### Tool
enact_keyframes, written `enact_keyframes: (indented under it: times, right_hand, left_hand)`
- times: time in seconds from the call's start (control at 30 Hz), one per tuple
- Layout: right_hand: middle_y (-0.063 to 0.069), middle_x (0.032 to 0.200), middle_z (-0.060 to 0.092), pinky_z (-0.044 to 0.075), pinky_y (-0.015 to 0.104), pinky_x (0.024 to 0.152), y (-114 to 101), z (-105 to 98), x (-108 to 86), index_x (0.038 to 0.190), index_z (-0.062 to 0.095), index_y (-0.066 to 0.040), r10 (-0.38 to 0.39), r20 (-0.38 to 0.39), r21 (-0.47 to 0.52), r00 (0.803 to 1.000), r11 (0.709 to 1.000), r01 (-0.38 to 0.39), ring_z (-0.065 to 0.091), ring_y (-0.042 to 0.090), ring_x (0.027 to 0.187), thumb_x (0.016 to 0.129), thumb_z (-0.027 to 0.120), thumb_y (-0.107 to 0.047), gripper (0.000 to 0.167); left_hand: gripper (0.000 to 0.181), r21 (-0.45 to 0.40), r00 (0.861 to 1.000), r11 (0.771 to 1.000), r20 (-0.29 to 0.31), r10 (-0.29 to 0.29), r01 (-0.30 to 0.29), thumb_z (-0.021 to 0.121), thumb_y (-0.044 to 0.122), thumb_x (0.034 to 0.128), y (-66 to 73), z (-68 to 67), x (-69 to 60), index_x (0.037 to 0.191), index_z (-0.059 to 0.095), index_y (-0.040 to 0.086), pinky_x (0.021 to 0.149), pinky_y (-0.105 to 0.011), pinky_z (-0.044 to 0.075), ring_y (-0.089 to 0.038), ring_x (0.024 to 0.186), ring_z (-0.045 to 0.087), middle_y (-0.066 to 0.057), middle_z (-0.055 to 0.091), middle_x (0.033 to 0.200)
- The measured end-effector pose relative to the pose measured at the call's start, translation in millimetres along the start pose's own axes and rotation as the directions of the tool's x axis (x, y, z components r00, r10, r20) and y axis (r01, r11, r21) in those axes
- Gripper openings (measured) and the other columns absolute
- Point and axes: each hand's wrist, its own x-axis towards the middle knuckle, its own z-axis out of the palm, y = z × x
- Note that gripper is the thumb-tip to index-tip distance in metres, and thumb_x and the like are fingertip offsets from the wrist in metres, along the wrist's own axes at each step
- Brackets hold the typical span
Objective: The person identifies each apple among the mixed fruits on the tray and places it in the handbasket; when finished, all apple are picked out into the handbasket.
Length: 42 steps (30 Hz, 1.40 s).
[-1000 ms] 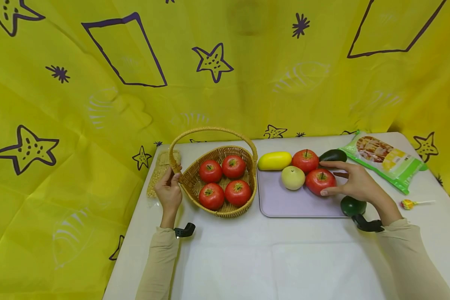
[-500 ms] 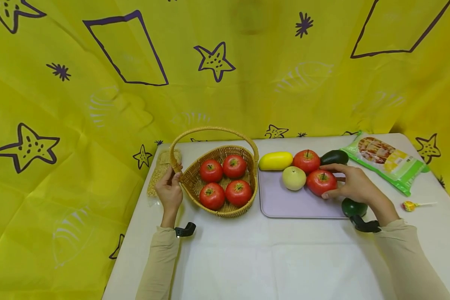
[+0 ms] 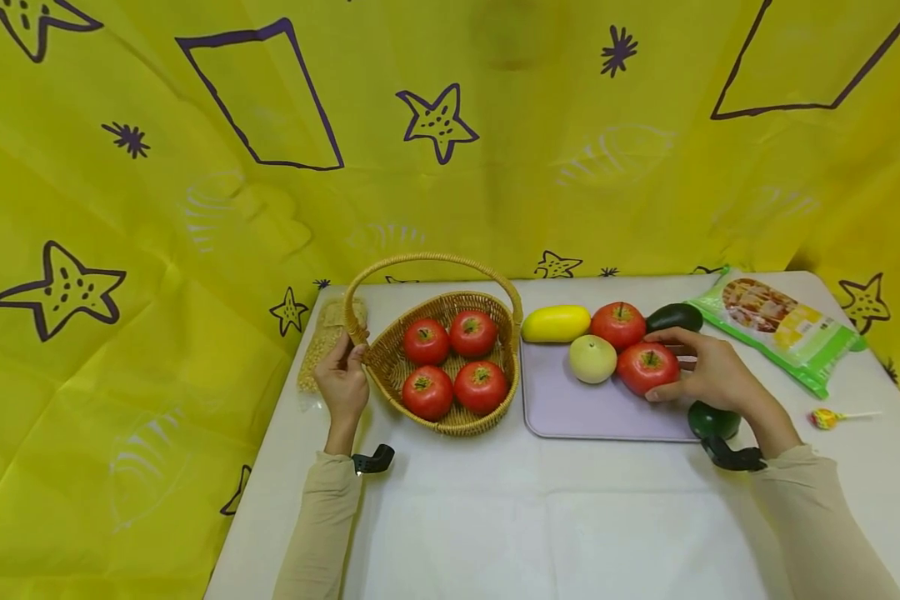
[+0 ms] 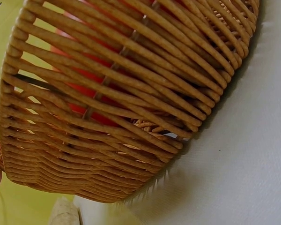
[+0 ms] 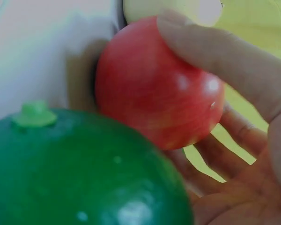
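My left hand [image 3: 345,387] grips the foot of the handle on a wicker basket [image 3: 461,427], at its left tip. Several red apples [image 3: 428,392] lie in the basket; one shows through the weave [image 4: 131,154] in the left wrist view. On a pale lilac tray [image 3: 570,417], my right hand [image 3: 712,375] holds another red apple [image 3: 647,369], thumb on the near side and fingers around the far side. This apple [image 5: 154,84] fills the middle of the right wrist view. Close by my right wrist is a dark green fruit [image 3: 712,419], with a light green stem [image 5: 35,115].
Around the tray's far side lie a yellow oblong fruit [image 3: 557,323], a pale round fruit [image 3: 592,359], a red apple [image 3: 618,325] and a dark green oblong one [image 3: 675,317]. A green food bag [image 3: 783,325] and lollipop [image 3: 825,418] lie right; a clear bag [image 3: 322,350] lies left.
The fingers of my right hand have drawn in closer around the apple on the tray. My left hand stays on the basket handle. The head view has shifted slightly.
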Motion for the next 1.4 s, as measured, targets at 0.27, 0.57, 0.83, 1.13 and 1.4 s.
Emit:
enact_keyframes:
  times: [0.27, 0.57, 0.83, 1.13, 1.4]
  right_hand:
    - [0.026, 0.128, 0.071, 0.056, 0.02, 0.081, -5.4, -8.6, -2.6, 0.141, 0.068, -0.01, 0.005, -0.037, 0.003, 0.999, 1.0, -0.005, 0.067, 0.045, 0.114, 0.069, 0.103, -0.034, 0.084]
    - [-0.011, 0.123, 0.071, 0.059, 0.013, 0.081, -19.5, -17.5, -9.6, 0.143, 0.067, -0.01, 0.021, -0.046, 0.214, 0.999, 0.977, -0.011, 0.067, -0.005, 0.101, 0.072, 0.1, -0.012, 0.078]
    - [-0.027, 0.121, 0.07, 0.059, 0.01, 0.084, -46.7, -14.1, -5.4, 0.139, 0.069, -0.004, -0.048, -0.114, 0.32, 0.992, 0.944, 0.083, 0.07, -0.005, 0.102, 0.068, 0.099, 0.0, 0.077]
    - [-0.024, 0.12, 0.074, 0.056, 0.008, 0.091, -67.2, -1.6, 1.1, 0.134, 0.071, 0.002, -0.187, -0.089, 0.356, 0.978, 0.911, 0.206, 0.07, -0.007, 0.108, 0.063, 0.098, 0.008, 0.077]
    - [-0.022, 0.127, 0.071, 0.056, 0.01, 0.095, -80.3, 15.0, 10.6, 0.139, 0.068, 0.002, -0.254, -0.059, 0.398, 0.965, 0.881, 0.256, 0.069, -0.005, 0.112, 0.068, 0.098, 0.004, 0.077]
  left_hand:
    - [0.038, -0.023, 1.0, 0.999, 0.006, -0.023, 0.024, 0.065, -0.018, 0.0948, 0.4, -1.2, -1.5, 0.133, 0.065, -0.013, 0.096, -0.019, 0.06, -0.029, 0.108, 0.078, -0.046, 0.067, 0.114]
    - [0.039, 0.003, 1.0, 1.0, -0.007, -0.02, 0.02, 0.065, -0.02, 0.0931, 1.4, -2.6, -2.6, 0.132, 0.064, -0.015, 0.094, -0.016, 0.06, -0.02, 0.107, 0.078, -0.045, 0.067, 0.113]
    - [0.038, 0.008, 1.0, 1.0, 0.002, -0.017, 0.017, 0.065, -0.018, 0.0945, 1.9, -5.0, -3.4, 0.133, 0.064, -0.015, 0.095, -0.016, 0.06, -0.041, 0.109, 0.075, -0.043, 0.069, 0.113]
    - [0.039, -0.017, 0.999, 0.999, -0.001, -0.032, 0.032, 0.064, -0.018, 0.095, -1.2, -3.0, -4.5, 0.134, 0.062, -0.014, 0.096, -0.018, 0.06, -0.041, 0.108, 0.076, -0.041, 0.07, 0.114]
    - [0.038, 0.078, 0.999, 0.996, -0.028, -0.028, 0.03, 0.068, -0.016, 0.093, -0.1, 0.6, -2.2, 0.13, 0.064, -0.015, 0.093, -0.014, 0.059, -0.035, 0.11, 0.075, -0.036, 0.072, 0.113]
